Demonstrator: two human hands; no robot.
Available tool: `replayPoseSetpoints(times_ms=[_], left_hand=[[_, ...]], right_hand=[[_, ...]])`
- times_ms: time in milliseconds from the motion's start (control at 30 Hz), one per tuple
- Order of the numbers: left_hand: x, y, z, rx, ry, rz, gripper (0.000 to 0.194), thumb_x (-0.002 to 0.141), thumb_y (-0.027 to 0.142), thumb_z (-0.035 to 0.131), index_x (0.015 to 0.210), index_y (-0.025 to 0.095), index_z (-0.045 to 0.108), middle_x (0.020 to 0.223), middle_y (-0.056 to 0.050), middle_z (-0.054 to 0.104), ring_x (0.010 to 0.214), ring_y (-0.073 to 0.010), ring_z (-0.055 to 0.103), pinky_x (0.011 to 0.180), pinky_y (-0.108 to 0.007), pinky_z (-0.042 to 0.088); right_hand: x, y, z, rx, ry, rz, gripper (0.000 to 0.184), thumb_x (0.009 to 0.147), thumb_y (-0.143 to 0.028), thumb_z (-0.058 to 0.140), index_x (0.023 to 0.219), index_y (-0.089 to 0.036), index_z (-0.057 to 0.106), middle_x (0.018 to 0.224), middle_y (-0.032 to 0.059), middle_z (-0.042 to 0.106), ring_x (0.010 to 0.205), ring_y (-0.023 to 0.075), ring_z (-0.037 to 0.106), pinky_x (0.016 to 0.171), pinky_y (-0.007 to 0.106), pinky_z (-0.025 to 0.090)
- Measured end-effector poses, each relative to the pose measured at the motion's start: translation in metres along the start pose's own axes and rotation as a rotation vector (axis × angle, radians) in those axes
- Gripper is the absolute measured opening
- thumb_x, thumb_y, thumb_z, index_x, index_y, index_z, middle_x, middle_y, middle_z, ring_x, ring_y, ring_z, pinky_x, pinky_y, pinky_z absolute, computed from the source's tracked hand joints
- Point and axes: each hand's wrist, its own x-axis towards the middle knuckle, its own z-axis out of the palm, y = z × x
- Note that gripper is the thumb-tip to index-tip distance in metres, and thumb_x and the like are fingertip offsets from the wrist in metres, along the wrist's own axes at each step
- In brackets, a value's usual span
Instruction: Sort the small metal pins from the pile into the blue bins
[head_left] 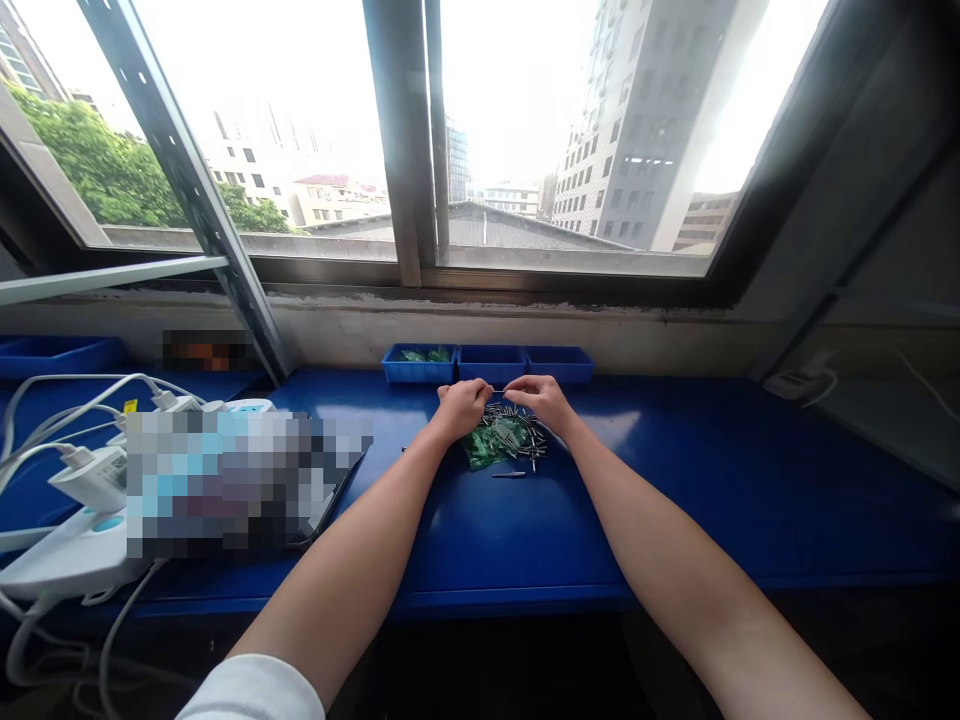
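My left hand (462, 408) is closed, its thumb and fingers drawn together over the far side of a pile. Opposite it, my right hand (541, 400) pinches with its fingertips. Between the two hands runs a thin light metal piece (498, 391), too small to name exactly; both hands' fingertips meet its ends. Just below lies a heap of small metal pins or screws (531, 432), beside and partly on a crumpled green plastic bag (487, 446). One loose slim metal piece (508, 474) rests apart, nearer me.
Three small blue bins (491, 362) stand by the wall, the left one with green bags in it. At left, a white power strip (67, 560) with plugs and cables lies beside blurred-out items (217, 480). A metal shelf post (187, 170) rises before the window.
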Motion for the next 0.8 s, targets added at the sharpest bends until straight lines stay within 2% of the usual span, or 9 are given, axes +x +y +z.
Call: replayPoseSetpoints(times_ms=[167,300,400,500,633,800], left_hand=[[0.0,0.004,-0.003,-0.019,0.03,-0.047,0.034,0.091,0.043,0.033,0.101,0.024,0.06,0.098,-0.002,0.067,0.097,-0.0206,0.057,0.087,-0.036,0.031],[0.002,0.001,-0.006,0.002,0.081,-0.135,0.038,0.089,0.045,0.035,0.112,0.022,0.055,0.109,-0.006,0.063,0.105,-0.0232,0.054,0.088,-0.037,0.033],[0.004,-0.005,-0.006,0.015,0.088,-0.161,0.037,0.087,0.044,0.038,0.112,0.021,0.055,0.112,-0.008,0.062,0.106,-0.0246,0.053,0.088,-0.039,0.033],[0.005,-0.009,-0.005,0.057,0.062,-0.166,0.036,0.085,0.042,0.042,0.11,0.021,0.057,0.112,-0.008,0.061,0.107,-0.0261,0.052,0.089,-0.04,0.034],[0.005,-0.013,-0.003,0.139,0.008,-0.166,0.036,0.083,0.041,0.044,0.108,0.021,0.059,0.114,-0.01,0.059,0.109,-0.0278,0.05,0.09,-0.042,0.033],[0.005,-0.017,-0.004,0.191,-0.063,-0.195,0.035,0.081,0.041,0.045,0.105,0.021,0.061,0.116,-0.011,0.057,0.11,-0.0295,0.048,0.09,-0.044,0.033]], right_hand=[[0.001,0.001,-0.003,0.067,0.065,0.04,0.026,0.066,-0.036,0.064,0.08,-0.016,0.071,0.078,0.0059,0.07,0.071,0.0186,0.061,0.063,0.028,0.047],[0.003,0.008,-0.009,-0.086,0.217,0.035,0.027,0.068,-0.033,0.06,0.088,-0.018,0.07,0.089,0.0047,0.07,0.08,0.0196,0.061,0.073,0.031,0.048],[0.004,0.013,-0.016,-0.336,0.329,0.012,0.031,0.068,-0.029,0.058,0.095,-0.019,0.069,0.094,0.004,0.069,0.085,0.0204,0.058,0.079,0.033,0.047],[0.006,0.018,-0.022,-0.536,0.377,-0.017,0.036,0.068,-0.026,0.057,0.102,-0.019,0.067,0.1,0.0047,0.068,0.097,0.0225,0.054,0.086,0.034,0.044],[0.01,0.027,-0.03,-0.644,0.416,0.025,0.044,0.069,-0.026,0.055,0.112,-0.018,0.063,0.109,0.0052,0.065,0.108,0.0248,0.048,0.093,0.036,0.039],[0.013,0.033,-0.036,-0.71,0.469,0.08,0.05,0.067,-0.026,0.055,0.117,-0.017,0.059,0.117,0.0064,0.061,0.11,0.0292,0.044,0.094,0.043,0.035]])
